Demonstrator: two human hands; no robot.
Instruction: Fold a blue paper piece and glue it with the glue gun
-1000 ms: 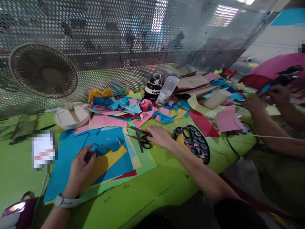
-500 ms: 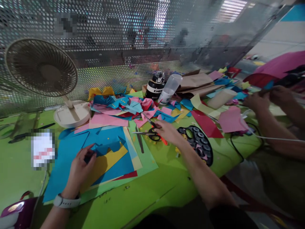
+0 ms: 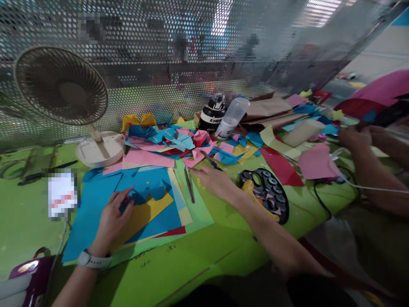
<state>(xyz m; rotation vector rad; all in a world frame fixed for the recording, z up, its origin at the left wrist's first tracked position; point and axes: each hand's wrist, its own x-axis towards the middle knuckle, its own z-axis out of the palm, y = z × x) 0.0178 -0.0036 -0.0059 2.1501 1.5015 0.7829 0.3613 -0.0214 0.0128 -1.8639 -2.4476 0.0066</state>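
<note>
My left hand (image 3: 115, 219), with a watch on its wrist, is closed around the left end of a folded blue paper (image 3: 148, 190) with notches cut in its lower edge. Beneath it lie a yellow sheet (image 3: 150, 215) and larger blue sheets (image 3: 92, 213). My right hand (image 3: 212, 182) holds nothing, its fingers stretched left towards the top of slim metal tweezers (image 3: 190, 187) lying on a light green sheet (image 3: 201, 213). Just behind that hand, the scissors (image 3: 211, 160) rest by crumpled pink paper, partly hidden by my fingers.
A fan (image 3: 100, 151) stands at the back left, near a phone-like device (image 3: 62, 194). Paper scraps, a black bottle (image 3: 212, 114) and a clear bottle (image 3: 234, 117) line the mesh wall. Right of my arm is a black palette (image 3: 271, 189); another person's hands (image 3: 356, 138) work beyond.
My right hand has let go of the scissors, which now lie behind it, and has moved left to the tweezers. My left hand stays on the blue paper. The view has shifted slightly.
</note>
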